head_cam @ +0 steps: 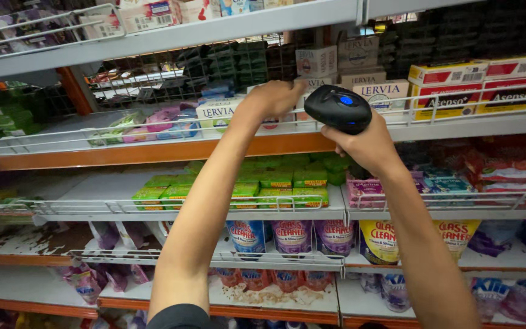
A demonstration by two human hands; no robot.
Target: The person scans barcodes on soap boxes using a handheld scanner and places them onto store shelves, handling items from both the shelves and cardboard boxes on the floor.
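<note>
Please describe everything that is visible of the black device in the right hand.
The black handheld scanner looks like smooth plastic, with a rounded, glossy head and a small blue light on top. The right hand grips its handle from below, so the handle is hidden. It is raised before the white wire rail of the soap-box shelf, head pointing left.

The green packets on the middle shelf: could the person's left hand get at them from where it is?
Probably yes. The left hand rests on a white box one shelf up, and the green packets sit just below its forearm, behind only a low wire rail. Nothing else blocks them.
</note>
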